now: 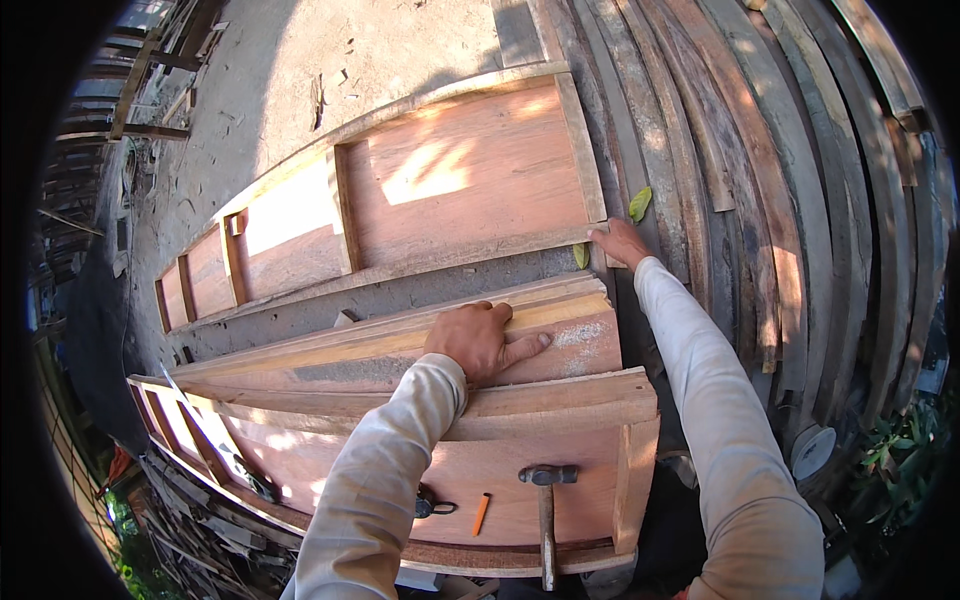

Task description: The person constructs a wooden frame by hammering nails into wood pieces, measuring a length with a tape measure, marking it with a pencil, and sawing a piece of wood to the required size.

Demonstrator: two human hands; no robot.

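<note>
My left hand (478,340) grips the upper edge of stacked wooden boards (585,335), thumb along their face. My right hand (620,242) holds the near right corner of a framed plywood panel (460,160) with crosspieces, lying farther out on the concrete. Beneath my left arm, a nearer framed panel (590,480) holds a hammer (545,475), an orange pencil-like stick (482,513) and a dark tool (430,503), partly hidden by that arm. Two green leaves (640,204) lie by my right hand.
Long weathered planks (790,200) cover the right side. Concrete ground (320,50) shows beyond the panels, with timber racks (130,90) at upper left. Scrap wood (200,510) is piled at lower left; plants (890,450) grow at lower right beside a round white object (812,450).
</note>
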